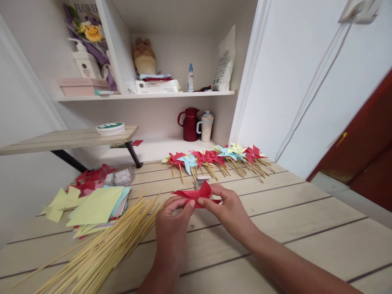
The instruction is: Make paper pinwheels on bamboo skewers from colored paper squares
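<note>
Between my two hands is a piece of red paper (196, 195), cut and partly folded like a pinwheel. My left hand (177, 210) pinches its left side, thumb on top. On the other side my right hand (223, 201) grips it, with the thumb pressed near the middle. One red flap curls upward at the back. Just behind the paper lies a small grey-white object (202, 179), partly hidden. Left of my hands spreads a bundle of thin wooden sticks (107, 245). Finished paper pinwheels (211, 159) on sticks lie in a row beyond.
A stack of coloured paper squares (96, 206) lies at left beside cut yellow paper (61, 204), red pieces (92, 179) and a clear container (122, 176). A small raised shelf (73, 138) stands behind them. Further back are a red jug (190, 124) and a cup (206, 127).
</note>
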Tool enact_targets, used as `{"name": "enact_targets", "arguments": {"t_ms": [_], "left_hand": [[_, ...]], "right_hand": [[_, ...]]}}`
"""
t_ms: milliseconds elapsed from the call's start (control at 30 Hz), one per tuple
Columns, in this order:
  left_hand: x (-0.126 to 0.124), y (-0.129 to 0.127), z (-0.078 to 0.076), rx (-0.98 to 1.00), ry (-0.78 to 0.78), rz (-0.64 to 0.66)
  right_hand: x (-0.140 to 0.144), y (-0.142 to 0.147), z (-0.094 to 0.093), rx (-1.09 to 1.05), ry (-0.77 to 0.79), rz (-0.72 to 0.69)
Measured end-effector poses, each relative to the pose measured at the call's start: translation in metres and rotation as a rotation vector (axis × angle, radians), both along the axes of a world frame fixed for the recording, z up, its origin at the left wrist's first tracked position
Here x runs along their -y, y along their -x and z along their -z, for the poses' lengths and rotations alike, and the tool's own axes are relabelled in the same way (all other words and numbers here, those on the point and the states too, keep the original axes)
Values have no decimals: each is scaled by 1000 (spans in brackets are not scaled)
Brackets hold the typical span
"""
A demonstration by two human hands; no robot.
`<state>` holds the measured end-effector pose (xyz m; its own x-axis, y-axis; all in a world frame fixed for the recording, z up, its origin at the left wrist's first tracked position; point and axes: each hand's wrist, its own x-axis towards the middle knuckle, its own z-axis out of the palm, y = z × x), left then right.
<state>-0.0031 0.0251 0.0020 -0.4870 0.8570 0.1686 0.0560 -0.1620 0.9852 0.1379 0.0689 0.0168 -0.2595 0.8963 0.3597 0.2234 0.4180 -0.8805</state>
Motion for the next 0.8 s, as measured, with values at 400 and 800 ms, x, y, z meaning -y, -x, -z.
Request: {"name": "enact_targets", "arguments": {"t_ms": [400,800], "left_hand": [[-3,15,-6,-21,71,-139],[-8,44,-6,-190,-76,-283]], "right_hand": [[-2,-3,0,-65,18,0],[7,-4,25,468,-68,-208]]}}
